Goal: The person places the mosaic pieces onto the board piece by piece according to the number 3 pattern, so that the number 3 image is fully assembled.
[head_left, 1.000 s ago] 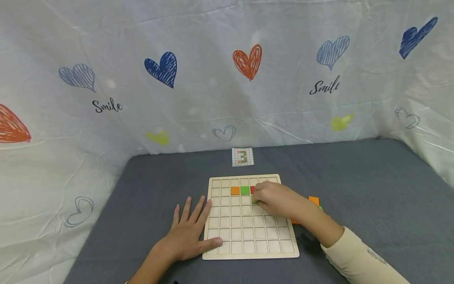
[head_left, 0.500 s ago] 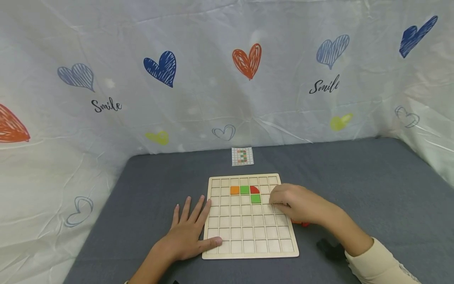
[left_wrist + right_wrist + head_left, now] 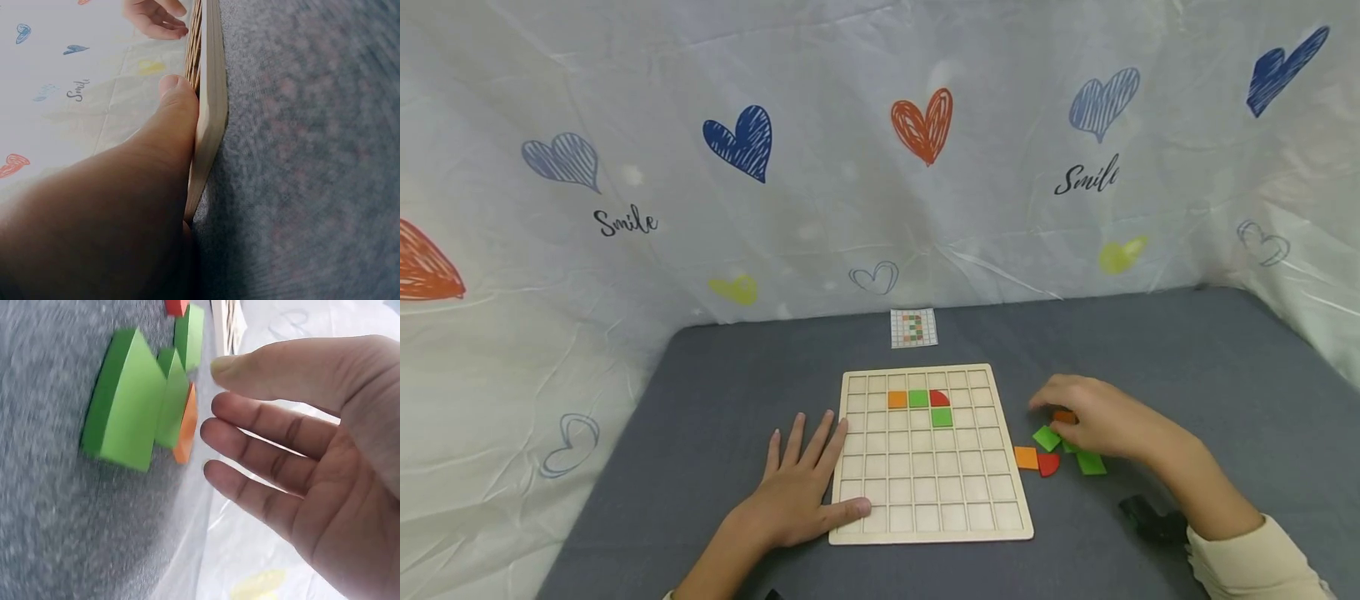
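Observation:
A wooden grid board (image 3: 932, 540) lies on the table. Its upper part holds an orange square tile (image 3: 897, 400), a green one (image 3: 918, 399) and a red quarter-round tile (image 3: 939, 398) in a row, with another green tile (image 3: 942, 417) under the red. My left hand (image 3: 797, 496) is spread at the board's left edge, thumb resting on its lower left corner. Right of the board, my right hand (image 3: 1101, 417) hovers over loose tiles, partly covering them. In the right wrist view its fingers are loosely bent, apart from the green tile (image 3: 128, 403) and orange tile (image 3: 185, 428), holding nothing.
Beside the board's right edge lie a loose orange tile (image 3: 1026, 457) and a red quarter-round (image 3: 1048, 464). A small printed pattern card (image 3: 913, 328) lies behind the board. A curtain with hearts (image 3: 820, 208) hangs behind the table. Something dark (image 3: 1150, 518) sits by the right wrist.
My right hand has drawn back from the lower green tile on the board and moved right, over the loose tiles, uncovering the red and green tiles. The left hand has stayed put.

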`<state>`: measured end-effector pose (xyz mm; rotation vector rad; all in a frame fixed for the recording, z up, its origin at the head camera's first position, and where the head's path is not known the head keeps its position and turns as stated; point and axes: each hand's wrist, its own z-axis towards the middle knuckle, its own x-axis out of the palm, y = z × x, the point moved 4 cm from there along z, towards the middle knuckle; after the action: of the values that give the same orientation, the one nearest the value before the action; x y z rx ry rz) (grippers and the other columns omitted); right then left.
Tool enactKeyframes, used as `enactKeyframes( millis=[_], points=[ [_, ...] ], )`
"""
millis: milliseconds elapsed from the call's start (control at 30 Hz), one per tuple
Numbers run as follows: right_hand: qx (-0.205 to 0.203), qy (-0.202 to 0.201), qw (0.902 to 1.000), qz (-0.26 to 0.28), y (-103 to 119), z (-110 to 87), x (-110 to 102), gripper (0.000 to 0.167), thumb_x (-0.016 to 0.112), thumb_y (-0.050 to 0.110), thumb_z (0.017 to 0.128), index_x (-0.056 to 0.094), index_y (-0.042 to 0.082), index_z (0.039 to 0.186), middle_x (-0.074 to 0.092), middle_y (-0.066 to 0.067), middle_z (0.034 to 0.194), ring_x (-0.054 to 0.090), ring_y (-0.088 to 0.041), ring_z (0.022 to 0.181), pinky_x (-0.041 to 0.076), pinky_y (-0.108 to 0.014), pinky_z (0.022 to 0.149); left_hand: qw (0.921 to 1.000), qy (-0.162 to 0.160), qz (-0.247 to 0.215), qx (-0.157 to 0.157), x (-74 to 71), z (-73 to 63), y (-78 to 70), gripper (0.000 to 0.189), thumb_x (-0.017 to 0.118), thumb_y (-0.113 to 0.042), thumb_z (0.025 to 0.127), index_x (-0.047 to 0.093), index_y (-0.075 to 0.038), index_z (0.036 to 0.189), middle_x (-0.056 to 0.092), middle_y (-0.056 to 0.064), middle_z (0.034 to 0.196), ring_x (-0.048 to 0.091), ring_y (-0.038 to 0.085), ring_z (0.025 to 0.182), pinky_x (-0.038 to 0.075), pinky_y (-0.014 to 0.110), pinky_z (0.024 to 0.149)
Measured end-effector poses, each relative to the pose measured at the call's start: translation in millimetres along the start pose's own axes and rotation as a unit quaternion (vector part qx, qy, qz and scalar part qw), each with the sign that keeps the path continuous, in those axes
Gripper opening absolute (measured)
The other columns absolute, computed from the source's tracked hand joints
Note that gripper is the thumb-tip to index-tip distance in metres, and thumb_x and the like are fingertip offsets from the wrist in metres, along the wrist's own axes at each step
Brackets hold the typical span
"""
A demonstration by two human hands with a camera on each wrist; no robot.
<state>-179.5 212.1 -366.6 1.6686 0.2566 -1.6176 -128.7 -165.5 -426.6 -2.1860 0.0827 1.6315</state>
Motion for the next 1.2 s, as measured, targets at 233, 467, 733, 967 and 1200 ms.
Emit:
enactKeyframes(
  millis=[233, 467, 733, 967, 1200],
  points=[
    [0.035, 0.033, 0.9989, 0.005, -8, -2.7, 2, 0.031, 0.073, -0.009, 0.079, 0.075, 0.008, 0.105, 0.061, 0.004, 0.097, 0.052, -0.012, 0.079, 0.048, -0.029, 0.066, 1.0000, 0.000, 0.001, 0.002, -0.9, -1.6, -1.0, 0.109, 0.037, -0.090, 0.082, 0.003, -0.026, 0.163, -0.006, 0.000, 0.167, -0.015, 0.037, 0.149, -0.011, 0.065, 0.113],
    [0.048, 0.020, 0.9982, -0.029, -9, -3.2, 5, 0.036, 0.074, -0.014, 0.076, 0.075, 0.009, 0.103, 0.059, 0.004, 0.093, 0.051, -0.012, 0.078, 0.048, -0.031, 0.064, 0.9997, -0.001, -0.021, 0.011, -9.9, -4.6, -7.7, 0.106, 0.047, -0.082, 0.086, 0.011, -0.019, 0.164, 0.003, 0.009, 0.168, -0.011, 0.043, 0.149, -0.009, 0.068, 0.111],
    [0.053, 0.026, 0.9976, -0.034, -11, -6.2, 5, 0.034, 0.078, -0.009, 0.077, 0.075, 0.009, 0.105, 0.060, 0.005, 0.093, 0.053, -0.011, 0.078, 0.052, -0.035, 0.068, 0.9996, 0.000, -0.024, 0.013, -8.2, -4.4, -8.0, 0.105, 0.047, -0.081, 0.087, 0.011, -0.019, 0.164, 0.003, 0.009, 0.168, -0.010, 0.043, 0.149, -0.009, 0.069, 0.111],
    [0.040, 0.030, 0.9987, -0.015, -12, -5.5, 2, 0.035, 0.075, -0.008, 0.077, 0.074, 0.009, 0.107, 0.060, 0.006, 0.094, 0.052, -0.012, 0.079, 0.050, -0.033, 0.067, 0.9999, 0.004, -0.010, 0.005, -4.6, -2.7, -4.7, 0.107, 0.044, -0.085, 0.085, 0.006, -0.023, 0.164, -0.002, 0.005, 0.168, -0.013, 0.040, 0.149, -0.011, 0.067, 0.112],
    [0.030, 0.011, 0.9992, -0.022, -9, -4.6, 0, 0.034, 0.074, -0.008, 0.077, 0.074, 0.013, 0.104, 0.057, 0.009, 0.092, 0.051, -0.012, 0.081, 0.049, -0.034, 0.068, 0.9999, -0.008, -0.009, 0.007, 0.1, -0.7, -0.7, 0.109, 0.042, -0.087, 0.083, 0.006, -0.024, 0.163, -0.002, 0.003, 0.168, -0.013, 0.039, 0.150, -0.011, 0.066, 0.112]
  ],
)
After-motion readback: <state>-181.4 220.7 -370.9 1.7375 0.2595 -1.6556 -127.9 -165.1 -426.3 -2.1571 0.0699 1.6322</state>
